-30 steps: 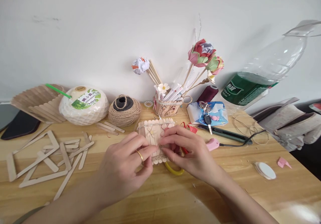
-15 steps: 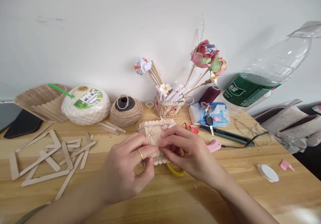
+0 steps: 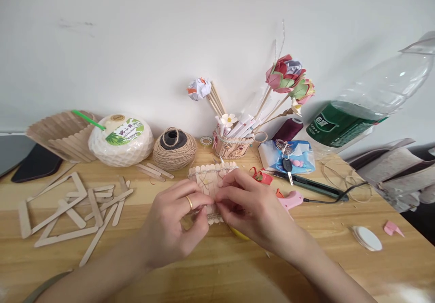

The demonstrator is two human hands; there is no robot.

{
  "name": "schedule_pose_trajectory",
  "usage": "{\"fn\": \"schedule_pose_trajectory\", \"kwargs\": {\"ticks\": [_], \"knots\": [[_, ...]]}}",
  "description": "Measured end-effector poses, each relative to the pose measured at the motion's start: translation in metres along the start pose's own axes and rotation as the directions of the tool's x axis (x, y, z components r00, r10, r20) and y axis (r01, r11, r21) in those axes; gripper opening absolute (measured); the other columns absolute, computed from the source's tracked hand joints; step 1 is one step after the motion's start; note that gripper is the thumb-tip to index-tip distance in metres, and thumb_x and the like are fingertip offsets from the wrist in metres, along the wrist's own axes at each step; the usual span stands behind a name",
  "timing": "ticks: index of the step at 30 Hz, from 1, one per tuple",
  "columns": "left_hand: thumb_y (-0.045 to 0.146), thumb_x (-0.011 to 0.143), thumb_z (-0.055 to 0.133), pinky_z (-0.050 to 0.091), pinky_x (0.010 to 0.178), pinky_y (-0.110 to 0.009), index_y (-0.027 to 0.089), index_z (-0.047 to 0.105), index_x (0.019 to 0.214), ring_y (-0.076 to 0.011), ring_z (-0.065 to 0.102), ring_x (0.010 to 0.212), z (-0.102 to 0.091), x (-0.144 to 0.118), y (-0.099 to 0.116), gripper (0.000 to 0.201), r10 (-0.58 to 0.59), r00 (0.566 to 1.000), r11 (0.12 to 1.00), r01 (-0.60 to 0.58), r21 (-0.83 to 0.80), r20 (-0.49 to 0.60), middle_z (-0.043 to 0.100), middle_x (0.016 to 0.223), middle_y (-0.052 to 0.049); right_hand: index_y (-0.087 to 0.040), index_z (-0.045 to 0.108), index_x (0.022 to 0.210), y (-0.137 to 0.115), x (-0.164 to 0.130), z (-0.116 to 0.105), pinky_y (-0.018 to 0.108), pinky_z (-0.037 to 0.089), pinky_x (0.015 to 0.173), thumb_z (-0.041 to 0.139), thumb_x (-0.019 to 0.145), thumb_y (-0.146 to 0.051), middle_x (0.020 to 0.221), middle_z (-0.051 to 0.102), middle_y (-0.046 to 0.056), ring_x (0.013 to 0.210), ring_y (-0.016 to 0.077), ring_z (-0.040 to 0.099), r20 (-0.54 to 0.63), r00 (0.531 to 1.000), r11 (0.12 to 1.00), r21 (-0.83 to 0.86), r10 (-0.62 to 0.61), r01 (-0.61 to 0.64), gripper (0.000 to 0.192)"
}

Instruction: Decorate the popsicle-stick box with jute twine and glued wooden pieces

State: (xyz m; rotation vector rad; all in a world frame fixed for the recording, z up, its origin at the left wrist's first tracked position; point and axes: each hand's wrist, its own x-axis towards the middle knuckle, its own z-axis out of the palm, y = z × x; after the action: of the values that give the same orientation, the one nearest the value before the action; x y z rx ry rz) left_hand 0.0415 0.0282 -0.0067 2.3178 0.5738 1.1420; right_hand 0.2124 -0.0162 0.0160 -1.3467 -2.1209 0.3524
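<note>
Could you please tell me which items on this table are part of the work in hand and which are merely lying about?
In hand: left hand, right hand, stick panel.

Lying about: twine, loose sticks, glue gun, keys, bottle.

place: home craft desk, hobby setup, not a workshop
surface: wooden table [image 3: 306, 244] pushed against a plain white wall [image 3: 152, 45]
materials: loose popsicle sticks [image 3: 71, 212] left of the twine ball [image 3: 174, 149]
decor: paper flowers [image 3: 288, 79] in a stick-built holder [image 3: 233, 146], right of the twine ball
tool: pink glue gun [image 3: 292, 199], further right
</note>
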Motion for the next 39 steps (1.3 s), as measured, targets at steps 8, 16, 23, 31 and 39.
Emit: {"fn": "schedule_pose_trajectory", "kwargs": {"ticks": [8, 16, 23, 31, 39], "knots": [[0.014, 0.078, 0.043, 0.041, 0.05, -0.023, 0.016, 0.06, 0.072, -0.0113, 0.053, 0.056, -0.013, 0.006, -0.006, 0.018, -0.28, 0.953, 0.956, 0.287, -0.053, 0.115, 0.056, 0.066, -0.001, -0.02, 0.057, 0.095, 0.007, -0.003, 0.005, 0.024, 0.047, 0.063, 0.048, 0.078, -0.007, 0.095, 0.05, 0.005, 0.076, 0.0128, 0.054, -0.093, 0.996, 0.964, 0.267, 0.014, 0.011, 0.023], [0.023, 0.079, 0.05, 0.044, 0.052, -0.024, 0.017, 0.055, 0.078, -0.0129, 0.055, 0.058, -0.024, 0.017, -0.025, 0.008, -0.406, 0.913, 0.913, 0.404, 0.049, 0.038, 0.057, 0.063, 0.002, -0.02, 0.057, 0.085, 0.009, -0.006, 0.004, 0.03, 0.045, 0.073, 0.042, 0.084, -0.011, 0.09, 0.052, 0.004, 0.087, 0.0164, 0.053, -0.159, 0.986, 0.937, 0.349, 0.048, 0.01, 0.017], [0.035, 0.079, 0.055, 0.044, 0.089, -0.037, 0.018, 0.055, 0.109, -0.0213, 0.057, 0.104, -0.028, 0.028, -0.036, 0.035, -0.386, 0.876, 0.881, 0.443, -0.165, 0.288, 0.061, 0.113, -0.008, -0.02, 0.058, 0.077, 0.009, -0.009, 0.008, 0.032, 0.045, 0.075, 0.044, 0.083, -0.012, 0.085, 0.055, 0.005, 0.09, 0.0186, 0.055, -0.198, 0.98, 0.934, 0.354, 0.016, 0.056, 0.017], [0.039, 0.072, 0.063, 0.047, 0.079, -0.033, 0.017, 0.061, 0.097, -0.0237, 0.061, 0.093, -0.023, 0.04, -0.023, 0.034, -0.369, 0.709, 0.776, 0.591, -0.221, 0.601, 0.067, 0.098, -0.004, -0.02, 0.057, 0.086, 0.007, -0.014, 0.013, 0.029, 0.045, 0.072, 0.047, 0.083, -0.012, 0.089, 0.053, 0.004, 0.083, 0.0158, 0.053, -0.197, 0.98, 0.948, 0.313, 0.009, 0.055, 0.014], [0.034, 0.082, 0.052, 0.045, 0.086, -0.034, 0.02, 0.055, 0.101, -0.0198, 0.058, 0.099, -0.011, 0.016, -0.004, 0.024, -0.505, 0.801, 0.7, 0.598, -0.392, 0.321, 0.062, 0.105, -0.006, -0.02, 0.054, 0.096, -0.013, -0.03, 0.014, 0.033, 0.048, 0.071, 0.052, 0.075, -0.009, 0.091, 0.058, 0.007, 0.082, 0.0188, 0.055, -0.119, 0.975, 0.981, 0.036, -0.185, 0.191, 0.024]]}}
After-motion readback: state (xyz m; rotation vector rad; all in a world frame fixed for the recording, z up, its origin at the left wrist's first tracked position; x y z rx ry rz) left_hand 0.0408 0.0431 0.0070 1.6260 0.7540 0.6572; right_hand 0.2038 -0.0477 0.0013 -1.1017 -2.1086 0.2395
